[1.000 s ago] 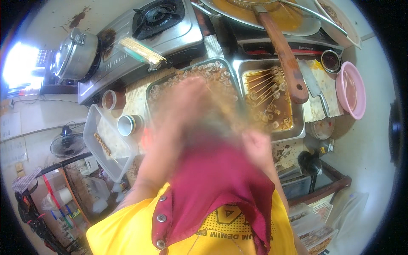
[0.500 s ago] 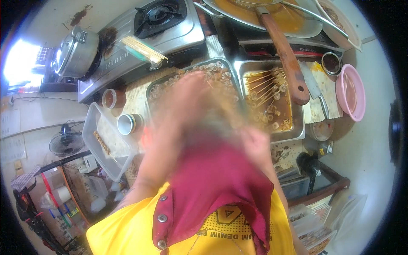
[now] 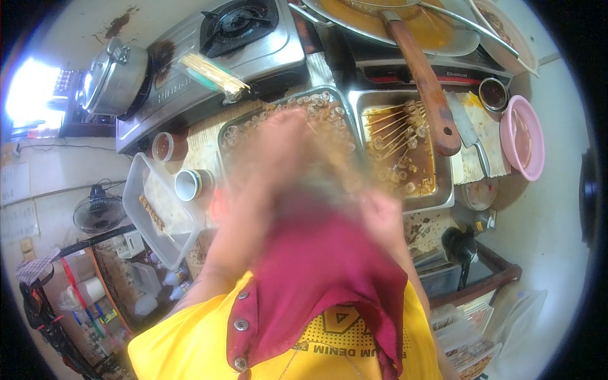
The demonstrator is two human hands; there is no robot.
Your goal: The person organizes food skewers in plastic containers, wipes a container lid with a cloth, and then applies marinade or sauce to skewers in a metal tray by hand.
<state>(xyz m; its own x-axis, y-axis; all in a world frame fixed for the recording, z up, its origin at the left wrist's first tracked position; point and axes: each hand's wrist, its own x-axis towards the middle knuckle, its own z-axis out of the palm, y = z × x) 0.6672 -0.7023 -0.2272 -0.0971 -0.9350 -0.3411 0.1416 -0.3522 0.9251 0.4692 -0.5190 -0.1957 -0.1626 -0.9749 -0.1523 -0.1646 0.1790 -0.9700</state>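
Observation:
My left hand is over the left metal tray, which holds many small pale ring-shaped food pieces. Its fingers are smeared, so their grip cannot be read. Lower and to the right, my right hand looks closed near the corner between the two trays. A blurred tan streak slants between the hands; its kind is too smeared to tell. In the right metal tray, several skewers with food pieces lie in brown sauce.
A wooden handle from the pan reaches over the right tray. A knife lies beside it, near a pink bowl. Bundled sticks rest on the stove. Left are a cup and a plastic container holding one skewer.

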